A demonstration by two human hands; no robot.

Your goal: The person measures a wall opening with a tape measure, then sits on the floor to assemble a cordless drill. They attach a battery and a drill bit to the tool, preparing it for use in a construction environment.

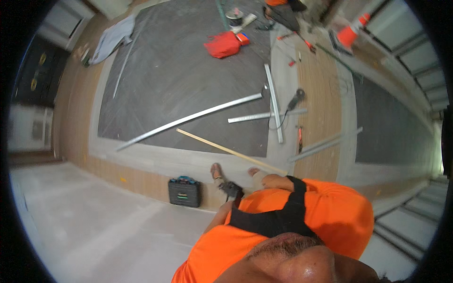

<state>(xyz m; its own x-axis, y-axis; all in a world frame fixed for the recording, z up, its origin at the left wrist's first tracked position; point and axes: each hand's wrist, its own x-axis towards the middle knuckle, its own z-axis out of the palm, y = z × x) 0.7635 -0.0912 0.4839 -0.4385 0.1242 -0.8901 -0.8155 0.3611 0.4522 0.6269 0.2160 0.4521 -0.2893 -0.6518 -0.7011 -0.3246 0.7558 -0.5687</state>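
Down below, the left hand has its grip closed around a dark tool just over the orange shirt; the right hand's grip I cannot tell. Across the grey-and-wood floor lie metal rails, a wooden strip, a black toolcase and a red bag.

Both hands are mostly out of sight. The left hand shows only as a dark, gloved lump against the orange shirt, and whether its grip closes on anything cannot be told. The right hand is hidden behind the shirt and its black strap. At the floor's far edge, the small tools are too tiny to identify, and the orange cone is partly cut off.
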